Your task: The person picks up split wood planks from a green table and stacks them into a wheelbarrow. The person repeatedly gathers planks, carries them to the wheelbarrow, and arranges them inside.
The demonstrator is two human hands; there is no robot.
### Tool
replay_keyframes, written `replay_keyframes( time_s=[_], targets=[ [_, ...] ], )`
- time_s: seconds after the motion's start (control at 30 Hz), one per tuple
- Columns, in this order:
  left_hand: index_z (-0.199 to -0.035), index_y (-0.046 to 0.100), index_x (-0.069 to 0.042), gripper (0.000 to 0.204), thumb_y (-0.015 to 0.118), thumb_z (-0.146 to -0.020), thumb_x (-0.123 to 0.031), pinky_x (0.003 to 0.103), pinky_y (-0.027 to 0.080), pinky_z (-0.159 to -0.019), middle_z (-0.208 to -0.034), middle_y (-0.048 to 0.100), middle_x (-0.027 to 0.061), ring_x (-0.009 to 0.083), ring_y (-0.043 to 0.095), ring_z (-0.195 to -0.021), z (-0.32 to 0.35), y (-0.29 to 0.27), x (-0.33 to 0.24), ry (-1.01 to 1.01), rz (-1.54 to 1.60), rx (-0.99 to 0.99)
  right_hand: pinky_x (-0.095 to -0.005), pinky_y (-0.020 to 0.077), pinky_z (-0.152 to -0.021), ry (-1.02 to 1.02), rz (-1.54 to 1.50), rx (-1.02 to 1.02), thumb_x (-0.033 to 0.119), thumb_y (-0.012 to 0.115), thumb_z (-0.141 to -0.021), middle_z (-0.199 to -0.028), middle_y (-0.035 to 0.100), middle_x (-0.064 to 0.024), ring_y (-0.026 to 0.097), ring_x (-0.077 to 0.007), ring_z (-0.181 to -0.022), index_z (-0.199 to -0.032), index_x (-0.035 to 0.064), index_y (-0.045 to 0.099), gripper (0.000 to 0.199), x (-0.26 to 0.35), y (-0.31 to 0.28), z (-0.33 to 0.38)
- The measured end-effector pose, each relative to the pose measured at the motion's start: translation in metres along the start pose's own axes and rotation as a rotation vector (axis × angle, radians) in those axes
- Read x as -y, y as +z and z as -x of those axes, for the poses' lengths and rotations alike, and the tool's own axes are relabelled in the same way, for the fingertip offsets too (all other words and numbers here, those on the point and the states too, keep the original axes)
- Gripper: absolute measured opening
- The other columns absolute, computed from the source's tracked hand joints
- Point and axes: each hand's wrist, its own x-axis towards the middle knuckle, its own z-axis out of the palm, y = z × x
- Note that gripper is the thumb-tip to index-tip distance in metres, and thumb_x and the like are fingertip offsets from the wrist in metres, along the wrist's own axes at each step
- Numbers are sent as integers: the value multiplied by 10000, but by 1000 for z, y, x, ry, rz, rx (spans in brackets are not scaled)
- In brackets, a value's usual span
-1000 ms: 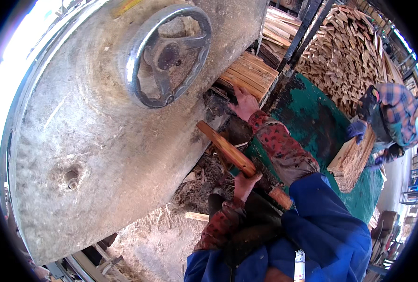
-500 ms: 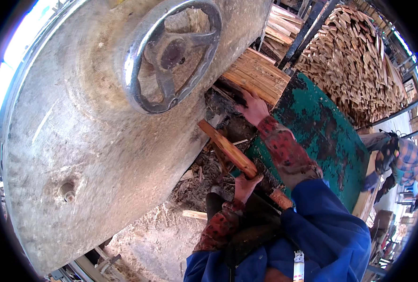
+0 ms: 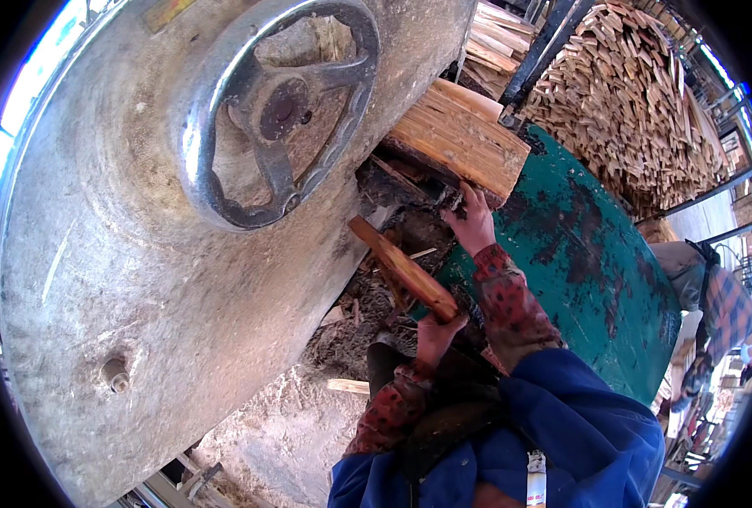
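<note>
My left hand (image 3: 437, 337), low in the middle, is closed round the near end of a narrow reddish-brown wood strip (image 3: 404, 269). The strip slants up and left, its far end close to the large pale metal cover. Farther forward, my right hand (image 3: 472, 223) has its fingers partly extended and apart, the fingertips at the near lower corner of a thick wood block (image 3: 460, 140). It seems to touch that corner without wrapping round it. The block lies against the cover's right edge, with a dark gap below it.
A spoked metal handwheel (image 3: 283, 110) stands out from the cover (image 3: 164, 288). To the right slopes a worn green panel (image 3: 596, 262). Behind it rises a tall stack of wood pieces (image 3: 630, 110). Another person (image 3: 723, 305) is at the far right. Sawdust and scraps lie below.
My right hand has moved from the block's near side to its lower corner. The block has shifted slightly right and turned. My left hand still holds the wood strip, and the view has shifted a little.
</note>
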Motion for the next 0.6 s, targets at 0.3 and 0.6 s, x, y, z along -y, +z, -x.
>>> replay_keyframes(
  time_s=[0.3, 0.6],
  targets=[
    [-1068, 630, 4, 357, 816, -789, -117, 313, 519, -767, -963, 664, 30, 122, 608, -867, 4, -3, -20, 7, -128, 21, -456, 477, -964, -121, -15, -111, 175, 774, -762, -1269, 540, -219, 548, -420, -1153, -1357, 6, 501, 676, 18, -13, 2],
    [-1080, 617, 26, 393, 825, -771, -101, 315, 522, -784, -999, 668, 63, 136, 620, -880, -4, -5, 5, 88, 23, 47, -434, 446, -1014, -128, 171, -81, 204, 758, -795, -1289, 557, -218, 530, -399, -1203, -1346, 0, 531, 630, 13, -34, 8]
  ],
)
